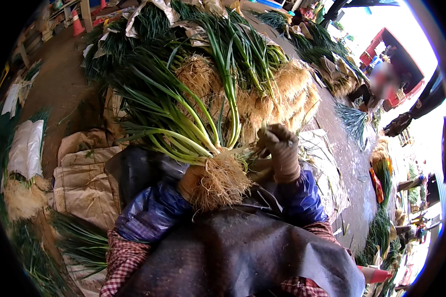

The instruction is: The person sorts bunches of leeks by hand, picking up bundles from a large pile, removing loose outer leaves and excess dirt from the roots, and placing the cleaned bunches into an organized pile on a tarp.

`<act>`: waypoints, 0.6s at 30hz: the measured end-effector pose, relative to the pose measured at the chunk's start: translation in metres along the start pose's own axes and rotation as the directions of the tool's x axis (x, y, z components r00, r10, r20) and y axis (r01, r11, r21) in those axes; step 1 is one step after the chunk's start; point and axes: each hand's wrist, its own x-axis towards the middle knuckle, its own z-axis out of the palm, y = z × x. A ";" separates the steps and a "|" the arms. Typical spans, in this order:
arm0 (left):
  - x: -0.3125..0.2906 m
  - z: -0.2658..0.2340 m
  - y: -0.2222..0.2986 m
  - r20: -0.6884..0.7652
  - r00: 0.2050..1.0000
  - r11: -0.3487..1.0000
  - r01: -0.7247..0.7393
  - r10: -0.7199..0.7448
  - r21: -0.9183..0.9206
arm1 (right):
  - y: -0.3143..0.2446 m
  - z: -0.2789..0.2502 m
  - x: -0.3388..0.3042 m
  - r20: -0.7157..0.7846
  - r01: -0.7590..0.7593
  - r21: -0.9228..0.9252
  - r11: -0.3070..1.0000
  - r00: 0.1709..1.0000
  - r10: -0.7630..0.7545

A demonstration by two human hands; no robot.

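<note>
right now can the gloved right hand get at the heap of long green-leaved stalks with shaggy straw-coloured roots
Probably yes: the right hand appears close to the heap and nothing visible blocks the way, though depth is hard to judge.

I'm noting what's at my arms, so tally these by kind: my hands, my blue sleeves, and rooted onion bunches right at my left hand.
Hands: 2, left hand and right hand
Blue sleeves: 2, left sleeve and right sleeve
Rooted onion bunch at the left hand: 1
Total: 5
</note>
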 end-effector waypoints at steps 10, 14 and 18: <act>0.002 0.001 0.000 -0.005 1.000 0.996 -0.018 0.017 -0.084 | 0.019 0.035 0.026 -0.052 -0.209 0.385 0.899 0.968 0.247; 0.001 0.001 0.002 0.023 0.999 0.999 -0.033 0.033 -0.005 | 0.004 0.024 -0.002 0.081 0.101 0.269 0.958 0.989 -0.127; 0.001 0.009 0.003 0.147 0.989 1.000 0.027 -0.026 -0.004 | -0.050 0.023 -0.038 0.099 -0.058 0.734 0.677 0.995 -0.022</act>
